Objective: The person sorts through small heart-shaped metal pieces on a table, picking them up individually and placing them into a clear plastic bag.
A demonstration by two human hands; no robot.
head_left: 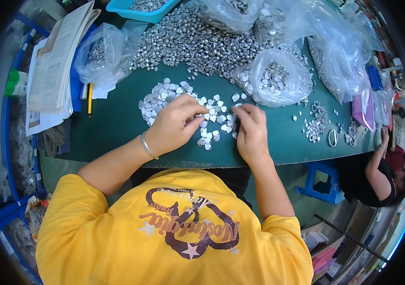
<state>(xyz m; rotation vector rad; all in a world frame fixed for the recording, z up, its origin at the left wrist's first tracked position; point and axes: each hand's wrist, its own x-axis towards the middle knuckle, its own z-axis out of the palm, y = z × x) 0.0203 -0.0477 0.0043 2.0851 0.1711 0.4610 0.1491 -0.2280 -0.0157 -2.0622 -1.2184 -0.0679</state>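
Note:
Small flat silvery heart-shaped tags (pixel 158 100) lie in a heap at the left middle of the green table (pixel 126 102). A looser spread of the same tags (pixel 216 113) lies between my hands. My left hand (pixel 178 122) hovers over the tags' left side, thumb and forefinger drawn together; anything between them is too small to make out. On the right side of the spread, my right hand (pixel 252 129) is curled, its fingertips pinched at the tags; what they hold, if anything, is hidden.
Domed metal pieces (pixel 197 45) cover the table's far side, near a blue tray (pixel 145 14). Clear plastic bags (pixel 281 80) of metal parts stand right of it. Metal rings (pixel 316 124) lie at the right. Papers (pixel 57 64) and a pencil (pixel 90 99) are left. Another person (pixel 378 175) sits far right.

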